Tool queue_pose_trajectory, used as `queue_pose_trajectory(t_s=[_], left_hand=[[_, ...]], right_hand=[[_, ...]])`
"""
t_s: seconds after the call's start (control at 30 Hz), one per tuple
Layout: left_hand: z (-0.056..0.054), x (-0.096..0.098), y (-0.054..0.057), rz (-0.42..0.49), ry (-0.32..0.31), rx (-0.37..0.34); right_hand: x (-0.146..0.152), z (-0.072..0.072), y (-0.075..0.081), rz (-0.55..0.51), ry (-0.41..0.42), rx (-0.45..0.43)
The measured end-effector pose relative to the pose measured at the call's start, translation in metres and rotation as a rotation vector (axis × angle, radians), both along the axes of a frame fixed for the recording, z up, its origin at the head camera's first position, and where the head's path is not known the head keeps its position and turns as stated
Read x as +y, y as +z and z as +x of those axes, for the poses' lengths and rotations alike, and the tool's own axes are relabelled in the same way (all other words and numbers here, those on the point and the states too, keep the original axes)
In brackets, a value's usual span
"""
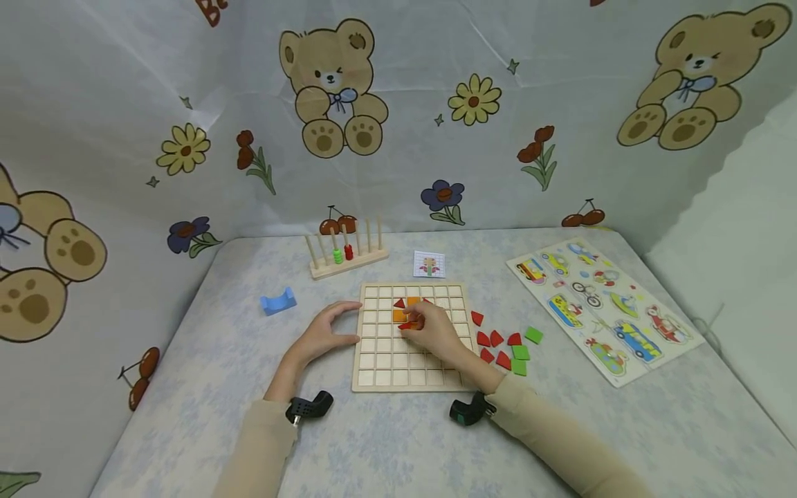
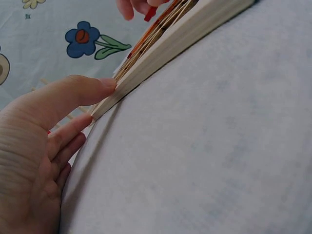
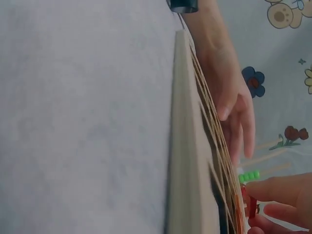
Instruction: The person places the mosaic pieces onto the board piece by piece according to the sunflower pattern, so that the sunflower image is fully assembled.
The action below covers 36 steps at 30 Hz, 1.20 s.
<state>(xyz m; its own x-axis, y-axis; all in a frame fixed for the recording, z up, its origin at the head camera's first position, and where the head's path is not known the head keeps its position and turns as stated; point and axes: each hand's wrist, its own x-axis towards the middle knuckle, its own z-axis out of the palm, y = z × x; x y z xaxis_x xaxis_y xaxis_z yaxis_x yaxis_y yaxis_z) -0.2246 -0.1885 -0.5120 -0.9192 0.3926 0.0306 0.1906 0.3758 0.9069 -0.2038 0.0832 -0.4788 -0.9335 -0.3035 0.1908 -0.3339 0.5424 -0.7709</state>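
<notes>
A square wooden grid board lies on the table, with orange squares and a red piece set in its upper cells. My right hand is over the board's middle and pinches a red piece between thumb and fingers; the right wrist view shows this red piece held on edge. At the board's left edge, my left hand touches the rim with thumb and fingertips, the fingers loosely bent. In the left wrist view the thumb of the left hand rests against the board's side.
Loose red pieces and green squares lie right of the board. Behind it stand a peg rack with beads and a small pattern card. A blue block sits left; a picture puzzle board lies right.
</notes>
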Motion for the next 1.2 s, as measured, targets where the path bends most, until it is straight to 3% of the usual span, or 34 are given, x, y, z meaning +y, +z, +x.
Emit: queue_pose_trajectory(t_s=[0.23,0.83,1.0,1.2], left_hand=[[-0.001,0.0,-0.001,0.006,0.006,0.0],[-0.002,0.002,0.001,0.011,0.002,0.009],[-0.001,0.002,0.0,0.011,0.02,-0.01],[-0.001,0.003,0.001,-0.018,0.016,0.002]], right_hand=[[-0.01,-0.002,-0.006,0.022,-0.007,0.013],[-0.006,-0.003,-0.004,0.008,0.033,0.028],[0.011,0.002,0.006,-0.02,0.002,0.027],[0.059,0.01,0.015,-0.011,-0.075,0.064]])
